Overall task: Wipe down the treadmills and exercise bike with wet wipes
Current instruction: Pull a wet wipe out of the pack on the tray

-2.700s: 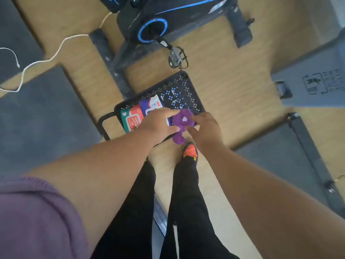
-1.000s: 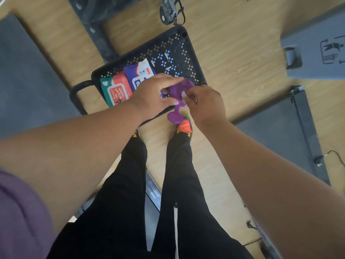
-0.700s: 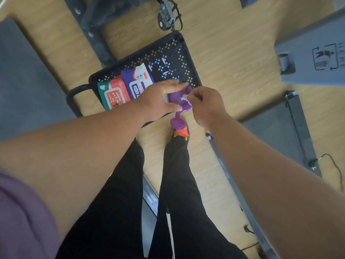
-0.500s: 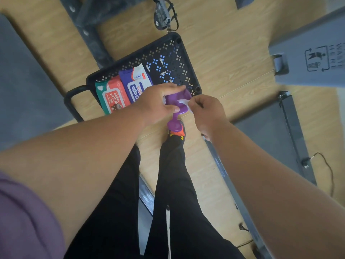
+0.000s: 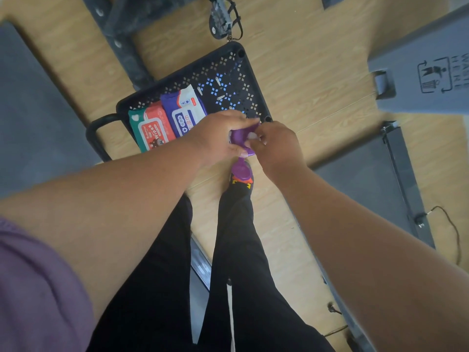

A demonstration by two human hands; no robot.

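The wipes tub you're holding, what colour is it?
Purple; the wipes tub shows best in the head view.

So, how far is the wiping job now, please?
Only at the start. Done: the purple canister has its lid flipped open. In hand: the left hand holds it while the right hand pinches the white wipe at its mouth. Left: all the wiping; no wipe is fully out, and the two packs lie in the basket.

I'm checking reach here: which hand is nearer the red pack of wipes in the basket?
Left. The left hand grips the purple tub just right of the red pack; the right hand is farther right, beyond the tub.
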